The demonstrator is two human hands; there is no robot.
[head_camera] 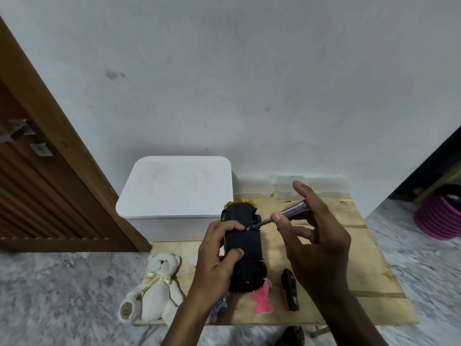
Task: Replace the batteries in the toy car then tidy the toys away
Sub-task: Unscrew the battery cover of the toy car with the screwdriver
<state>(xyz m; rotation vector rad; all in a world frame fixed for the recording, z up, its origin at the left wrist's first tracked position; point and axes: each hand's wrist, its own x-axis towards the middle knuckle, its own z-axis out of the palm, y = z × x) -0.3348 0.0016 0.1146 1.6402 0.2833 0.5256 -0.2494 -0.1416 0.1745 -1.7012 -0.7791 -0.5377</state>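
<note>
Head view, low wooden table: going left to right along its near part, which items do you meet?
White teddy bear → left hand holding the upturned toy car → pink toy → black remote control. The right hand with the screwdriver overlaps several, so it is left out.

The place looked like a room in a home. A brown wooden door [50, 186] with a metal handle [17, 132] stood at the left beside a plain white wall [249, 71], and the floor [62, 295] was grey and mottled. A white teddy bear [154, 288] lay on a low plywood bench [349, 258], and a pink basket [439, 218] sat far right.
</note>
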